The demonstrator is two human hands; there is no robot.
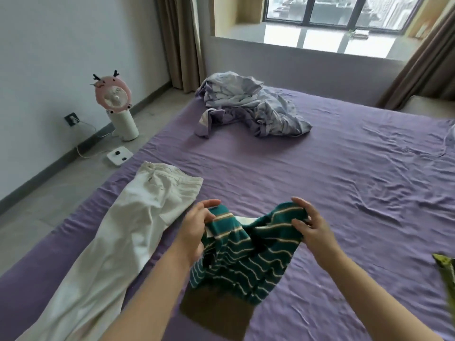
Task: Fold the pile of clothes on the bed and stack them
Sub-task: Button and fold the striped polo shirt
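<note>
Green-and-cream striped knit, a top with a brown hem band (242,252), hung between both hands above the near part of the purple-sheeted bed (357,193). The left hand (194,227) pinched one upper corner, fingers curled into the fabric; the right hand (310,225) gripped the other upper corner, thumb underneath and fingers over the edge. The garment sagged in the middle and its hem trailed toward the sheet, so it looked bunched rather than spread.

By my reading, the step in hand was opening this top out before its first fold. The next move would call for pulling the two corners apart to take out the slack, then laying it flat on bare sheet.

Just left of it lay white trousers (118,232), stretched out, not folded. Well beyond, near the far edge, sat a crumpled lilac heap of cloth (251,107). A yellow-green item (446,271) showed at the right edge, too cropped to identify. Nothing stacked was visible.
</note>
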